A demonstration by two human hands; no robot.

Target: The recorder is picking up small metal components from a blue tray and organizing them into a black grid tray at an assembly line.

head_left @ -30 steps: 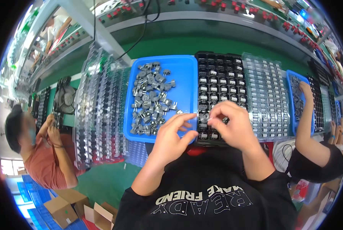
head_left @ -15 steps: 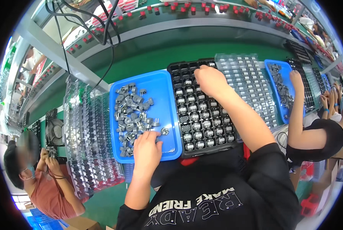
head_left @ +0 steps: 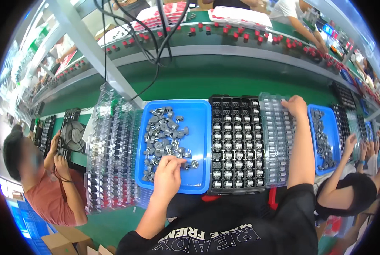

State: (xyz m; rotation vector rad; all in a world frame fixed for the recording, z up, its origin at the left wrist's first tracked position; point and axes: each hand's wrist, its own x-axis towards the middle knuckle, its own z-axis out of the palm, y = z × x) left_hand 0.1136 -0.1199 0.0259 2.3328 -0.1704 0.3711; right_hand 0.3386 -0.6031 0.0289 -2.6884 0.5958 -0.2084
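Note:
My left hand [head_left: 167, 177] is over the near part of a blue tray [head_left: 202, 127], thumb and fingers drawn together in a pinch. Small grey cylindrical parts with metal prongs [head_left: 162, 127] lie heaped in that tray, some right by the fingertips. Whatever the pinch holds is hidden. To the right stands a black compartment tray [head_left: 236, 189] with silver cylindrical parts [head_left: 228, 137] in most pockets; several far pockets hold none. My right hand [head_left: 297, 106] is at the far end of a clear plastic tray [head_left: 266, 98] filled with silver parts. Its fingers are curled together, their contents unseen.
Stacked clear trays [head_left: 109, 161] stand left of the blue tray. Black cables [head_left: 156, 55] hang beside a grey metal post [head_left: 88, 46]. Beyond runs a green belt [head_left: 190, 80]. People sit close on both sides; another blue tray [head_left: 336, 140] is at right.
My right hand has moved right, from the black tray to the clear tray. My left hand stays over the blue tray, its fingers now pinched. The whole view has shifted.

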